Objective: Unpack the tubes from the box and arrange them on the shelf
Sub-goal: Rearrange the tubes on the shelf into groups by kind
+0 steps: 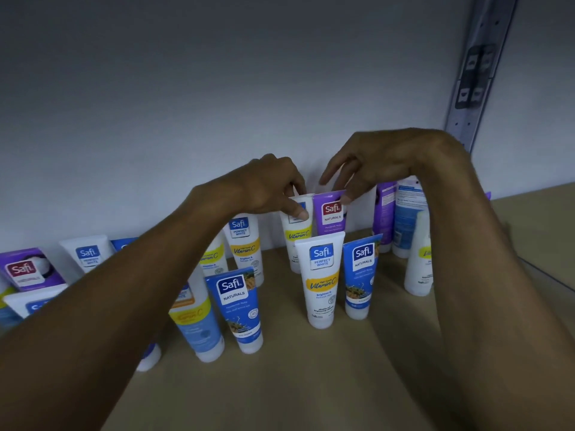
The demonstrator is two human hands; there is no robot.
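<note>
Several Safi tubes stand cap-down on the tan shelf (311,368). My left hand (264,185) pinches the top of a white Vitamin C tube (295,241) in the back row. Right beside it stands a purple Naturals tube (331,213), and the fingertips of my right hand (382,163) touch its top edge. In front of these stand a white Perfect White tube (322,281) and a blue Naturals tube (361,275). The box is not in view.
More tubes stand at the left, among them a blue one (236,309) and a purple one (26,270). Purple, blue and white tubes (401,219) stand behind my right forearm. A white wall (217,104) backs the shelf; a metal upright (479,73) rises at right.
</note>
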